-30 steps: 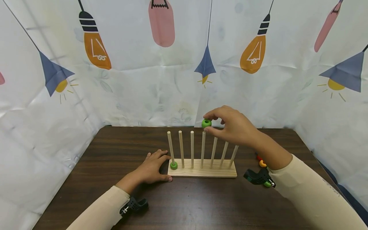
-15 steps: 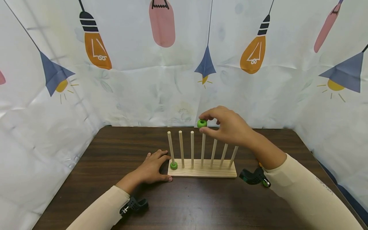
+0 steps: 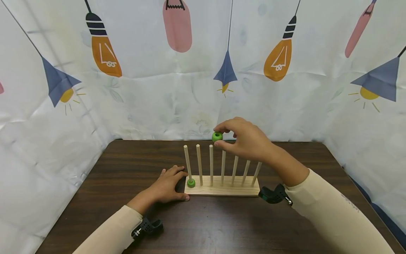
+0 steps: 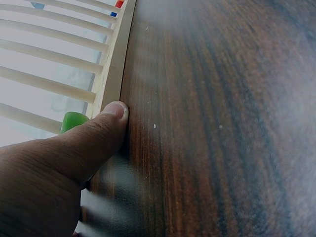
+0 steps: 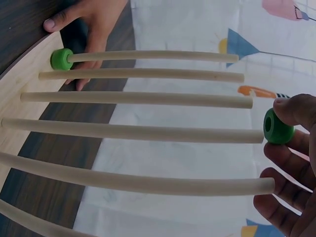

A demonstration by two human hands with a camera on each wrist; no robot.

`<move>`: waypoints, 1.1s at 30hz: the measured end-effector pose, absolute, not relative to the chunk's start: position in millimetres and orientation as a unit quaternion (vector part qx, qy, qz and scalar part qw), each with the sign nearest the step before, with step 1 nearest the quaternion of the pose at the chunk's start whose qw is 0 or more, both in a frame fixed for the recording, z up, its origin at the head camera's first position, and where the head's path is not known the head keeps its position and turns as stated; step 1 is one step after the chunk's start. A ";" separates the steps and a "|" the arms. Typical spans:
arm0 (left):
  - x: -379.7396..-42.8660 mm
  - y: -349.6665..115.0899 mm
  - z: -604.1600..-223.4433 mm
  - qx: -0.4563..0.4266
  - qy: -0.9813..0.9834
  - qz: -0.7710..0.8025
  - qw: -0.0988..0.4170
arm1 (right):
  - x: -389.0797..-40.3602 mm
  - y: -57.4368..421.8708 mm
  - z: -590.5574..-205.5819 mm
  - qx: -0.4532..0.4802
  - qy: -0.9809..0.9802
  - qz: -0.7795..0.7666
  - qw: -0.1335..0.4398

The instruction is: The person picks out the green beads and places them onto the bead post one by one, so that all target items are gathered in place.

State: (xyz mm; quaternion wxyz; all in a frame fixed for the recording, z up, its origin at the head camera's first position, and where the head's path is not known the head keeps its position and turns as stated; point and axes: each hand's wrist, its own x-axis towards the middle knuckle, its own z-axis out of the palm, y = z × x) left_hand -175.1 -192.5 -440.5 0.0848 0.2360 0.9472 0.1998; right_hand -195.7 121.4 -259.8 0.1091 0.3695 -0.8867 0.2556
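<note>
A wooden peg board (image 3: 222, 191) with a row of several upright pegs stands on the table. One green bead (image 3: 191, 183) sits at the foot of its leftmost peg. My left hand (image 3: 166, 185) holds the board's left end, thumb (image 4: 106, 123) against the front edge and fingers reaching behind. Above the pegs, my right hand (image 3: 245, 137) pinches another green bead (image 5: 282, 131) between thumb and fingers, its hole showing. In the right wrist view this bead is close to the tip of the fourth peg (image 5: 197, 133) from the left; contact is unclear.
The dark wood-grain table (image 3: 222, 225) extends around the board. Behind it hangs a white cloth (image 3: 152, 106) printed with lamps and bulbs. Small red (image 4: 119, 4) and blue (image 4: 113, 14) pieces show beyond the board's far end in the left wrist view.
My right hand has moved left above the pegs with the green bead pinched in it. Its sleeve now covers the coloured beads at the right. My left hand stays at the board's end.
</note>
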 end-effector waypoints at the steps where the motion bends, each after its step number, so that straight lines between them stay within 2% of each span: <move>1: -175.2 -192.6 -440.7 0.236 0.947 0.200 0.085 | -195.8 120.6 -259.9 0.369 -0.887 0.256 0.107; 33: -176.5 -193.0 -440.7 0.236 0.946 0.203 0.091 | -195.8 100.0 -261.2 0.366 -0.887 0.265 0.092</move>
